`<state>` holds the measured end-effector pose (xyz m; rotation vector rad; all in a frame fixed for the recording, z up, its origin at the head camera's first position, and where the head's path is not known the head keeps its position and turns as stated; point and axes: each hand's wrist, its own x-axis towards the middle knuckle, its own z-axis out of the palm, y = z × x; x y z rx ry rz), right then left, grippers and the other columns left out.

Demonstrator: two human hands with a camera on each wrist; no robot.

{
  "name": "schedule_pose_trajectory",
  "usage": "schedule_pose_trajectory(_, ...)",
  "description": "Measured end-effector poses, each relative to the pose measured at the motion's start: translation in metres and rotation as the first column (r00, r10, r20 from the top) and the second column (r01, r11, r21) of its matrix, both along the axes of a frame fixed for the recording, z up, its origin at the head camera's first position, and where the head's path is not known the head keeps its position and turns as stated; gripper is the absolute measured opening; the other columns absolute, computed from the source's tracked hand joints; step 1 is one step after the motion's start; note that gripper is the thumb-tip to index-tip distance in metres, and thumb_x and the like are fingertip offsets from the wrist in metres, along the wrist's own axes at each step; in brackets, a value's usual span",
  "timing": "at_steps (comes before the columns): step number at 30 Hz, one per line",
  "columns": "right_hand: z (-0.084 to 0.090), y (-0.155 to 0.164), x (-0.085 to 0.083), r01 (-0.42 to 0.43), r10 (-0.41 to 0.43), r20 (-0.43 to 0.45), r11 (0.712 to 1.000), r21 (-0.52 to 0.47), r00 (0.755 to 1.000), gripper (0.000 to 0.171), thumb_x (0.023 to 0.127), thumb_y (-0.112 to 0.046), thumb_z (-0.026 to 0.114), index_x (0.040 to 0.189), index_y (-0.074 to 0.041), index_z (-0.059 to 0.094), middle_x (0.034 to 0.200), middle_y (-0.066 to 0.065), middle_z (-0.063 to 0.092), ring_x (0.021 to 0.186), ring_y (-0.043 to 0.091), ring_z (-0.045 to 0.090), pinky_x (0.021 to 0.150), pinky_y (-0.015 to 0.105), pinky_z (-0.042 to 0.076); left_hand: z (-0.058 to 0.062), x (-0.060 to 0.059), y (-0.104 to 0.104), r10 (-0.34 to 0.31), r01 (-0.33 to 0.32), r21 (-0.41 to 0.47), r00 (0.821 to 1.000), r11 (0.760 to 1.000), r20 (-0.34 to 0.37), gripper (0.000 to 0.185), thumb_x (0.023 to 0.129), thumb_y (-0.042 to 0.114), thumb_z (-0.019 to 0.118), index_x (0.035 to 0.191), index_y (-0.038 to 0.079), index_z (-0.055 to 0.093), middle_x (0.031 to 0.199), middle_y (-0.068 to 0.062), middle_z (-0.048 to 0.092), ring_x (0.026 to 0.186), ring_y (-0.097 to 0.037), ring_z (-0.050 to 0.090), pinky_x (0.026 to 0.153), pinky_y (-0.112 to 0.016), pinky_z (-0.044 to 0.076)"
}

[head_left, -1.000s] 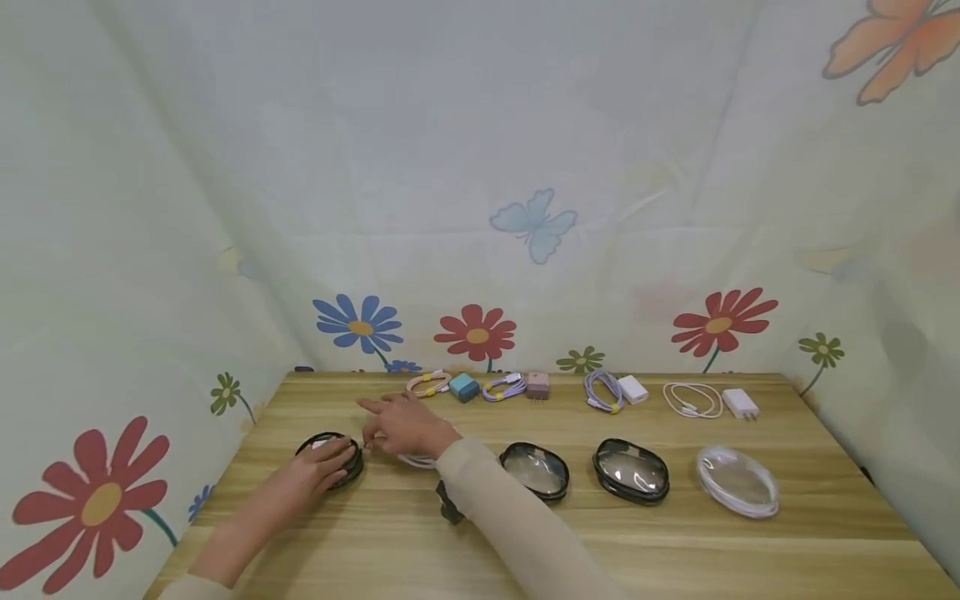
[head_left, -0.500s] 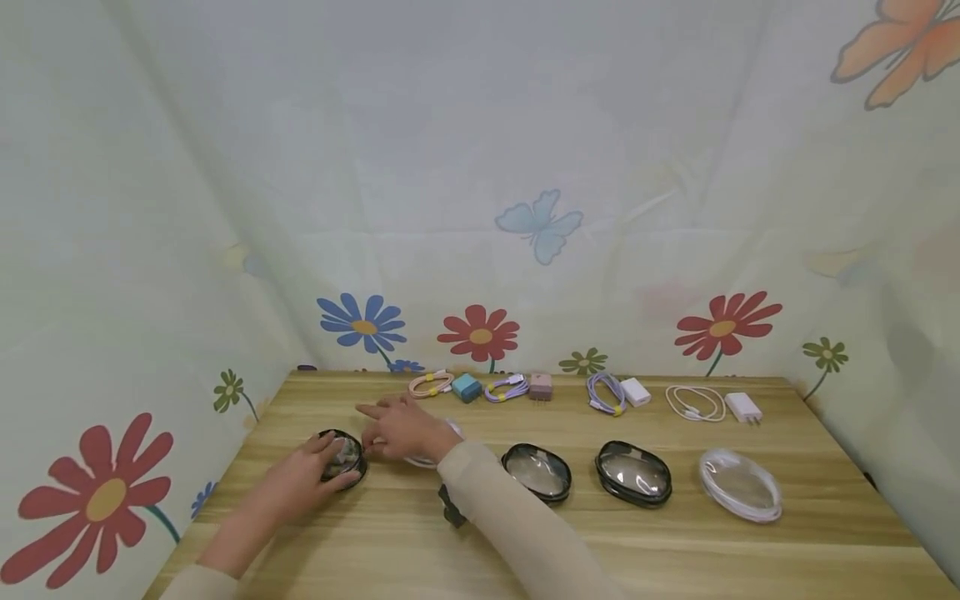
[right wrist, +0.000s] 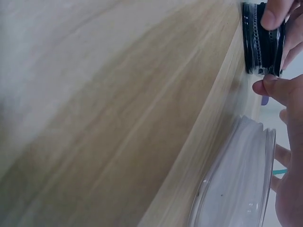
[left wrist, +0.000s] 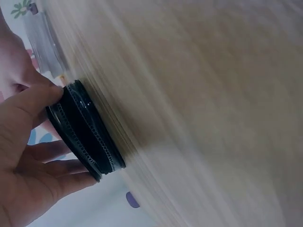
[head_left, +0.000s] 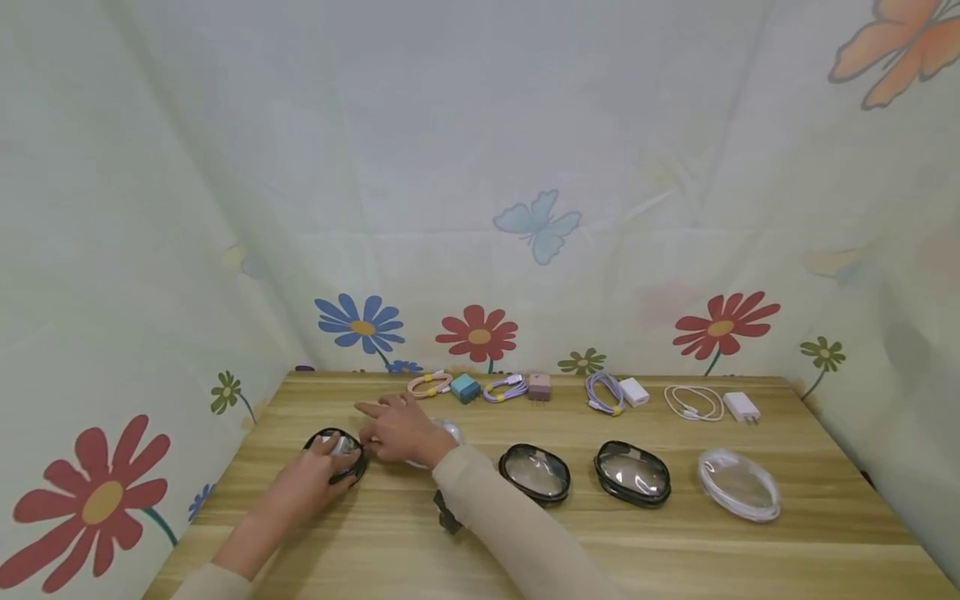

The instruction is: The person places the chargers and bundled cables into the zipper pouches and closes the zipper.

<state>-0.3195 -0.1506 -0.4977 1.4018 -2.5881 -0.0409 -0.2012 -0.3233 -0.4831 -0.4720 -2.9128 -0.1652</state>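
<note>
A black-rimmed oval zip pouch (head_left: 337, 450) with a clear top lies at the left of the wooden table (head_left: 675, 550). My left hand (head_left: 318, 477) grips it, thumb on one face and fingers on the other (left wrist: 28, 156); its zip band (left wrist: 87, 139) shows edge-on. My right hand (head_left: 396, 429) sits just right of it, index finger stretched out, thumb and a finger pinching at the pouch's zip end (right wrist: 265, 71). Under that hand lies a clear pouch (head_left: 448, 432), which fills the lower right of the right wrist view (right wrist: 241, 179).
Two more black-rimmed pouches (head_left: 535, 472) (head_left: 632, 471) and a clear one (head_left: 738, 483) lie in a row to the right. Along the back edge lie coiled cables (head_left: 429, 383) (head_left: 603, 392) (head_left: 693, 400) and small chargers (head_left: 464, 387) (head_left: 741, 405). Flowered cloth walls close three sides.
My left hand has shifted from lying over the black pouch to gripping its near side, so the clear top now shows. The right hand has barely moved.
</note>
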Motion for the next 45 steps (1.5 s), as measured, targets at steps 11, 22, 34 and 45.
schedule_pose_trajectory(11, -0.002, -0.004, 0.001, 0.084, -0.084, 0.025, 0.996, -0.007, 0.996, 0.02, 0.103, -0.043, 0.056, 0.111, -0.049, 0.072, 0.162, -0.011, 0.037, 0.141, 0.029, 0.045, 0.111, 0.061, 0.036, 0.001, -0.004, 0.0, 0.011, -0.011, -0.012, 1.0, 1.0, 0.016, 0.034, 0.093, 0.023, 0.074, 0.124, 0.01, 0.074, 0.134, -0.039, 0.053, 0.113, -0.057, 0.059, 0.067, -0.058, 0.057)
schedule_pose_trajectory(22, 0.011, 0.01, -0.002, 0.05, -0.05, 0.133, 0.999, -0.002, 0.99, 0.026, 0.106, -0.044, 0.05, 0.124, -0.041, 0.069, 0.156, -0.007, 0.046, 0.142, 0.021, 0.045, 0.112, 0.045, 0.041, 0.008, -0.01, -0.001, 0.041, -0.033, -0.068, 0.992, 0.997, 0.12, 0.048, 0.089, 0.028, 0.079, 0.134, 0.015, 0.068, 0.135, -0.041, 0.051, 0.104, -0.057, 0.063, 0.072, -0.06, 0.057)
schedule_pose_trajectory(34, 0.025, 0.032, 0.002, -0.014, 0.022, 0.142, 0.998, -0.058, 0.99, 0.031, 0.106, -0.039, 0.053, 0.133, -0.031, 0.066, 0.15, -0.001, 0.053, 0.136, 0.018, 0.05, 0.109, 0.034, 0.045, 0.008, -0.011, 0.0, 0.068, -0.061, -0.097, 0.995, 0.993, 0.074, 0.048, 0.092, 0.031, 0.076, 0.136, 0.013, 0.067, 0.134, -0.039, 0.054, 0.113, -0.055, 0.059, 0.087, -0.062, 0.053)
schedule_pose_trajectory(45, 0.035, 0.056, 0.009, 0.017, -0.014, 0.1, 0.999, -0.03, 0.995, 0.036, 0.106, -0.043, 0.052, 0.139, -0.032, 0.062, 0.153, 0.001, 0.05, 0.139, 0.02, 0.048, 0.108, 0.039, 0.046, 0.006, -0.018, 0.003, 0.123, -0.117, -0.098, 0.991, 0.988, 0.059, 0.051, 0.094, 0.033, 0.074, 0.139, 0.013, 0.064, 0.134, -0.036, 0.055, 0.109, -0.059, 0.058, 0.086, -0.066, 0.052)
